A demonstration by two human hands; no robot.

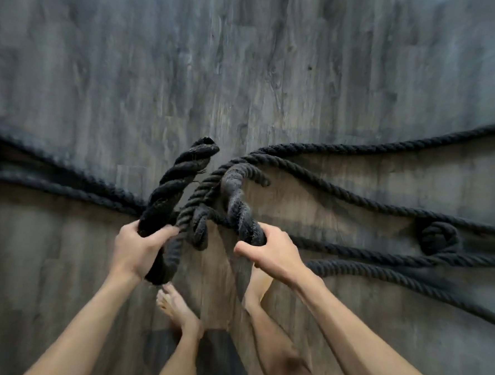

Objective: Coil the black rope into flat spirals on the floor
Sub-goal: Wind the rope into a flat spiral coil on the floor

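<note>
Holding tight, the left hand (pixel 134 248) is wrapped around a thick, black, twisted rope (pixel 180 180). Its fingers (pixel 162 233) curl over the front of the rope and its thumb side is tucked behind. The rope end (pixel 205 147) sticks up and away from this fist, tilted to the right, with a frayed flat tip. A short bit of rope also pokes out below the fist, just above a bare foot (pixel 175 304).

The right hand (pixel 274 254) is closed on another part of the same black rope. Its fingers are folded down over the rope, and the thumb (pixel 245 249) points to the left. From this fist the rope climbs up in a bent hump (pixel 235 175) and curves over to the right.

Between the two hands, more rope hangs and crosses in a messy tangle (pixel 200 228). The two hands are near each other but do not touch.

Past the hands, the rope lies loose on the grey wooden plank floor (pixel 248 57). Several long strands (pixel 384 204) run off to the right side, some wavy and some nearly straight. One of them has a fat round knot (pixel 437 236) in it. On the left, two more strands (pixel 67 176) run off to the edge, and they look blurry.

Both arms are bare and reach up from the bottom. A second bare foot (pixel 259 286) shows below the right wrist, standing on the floor. No part of the rope is laid in a flat spiral.
</note>
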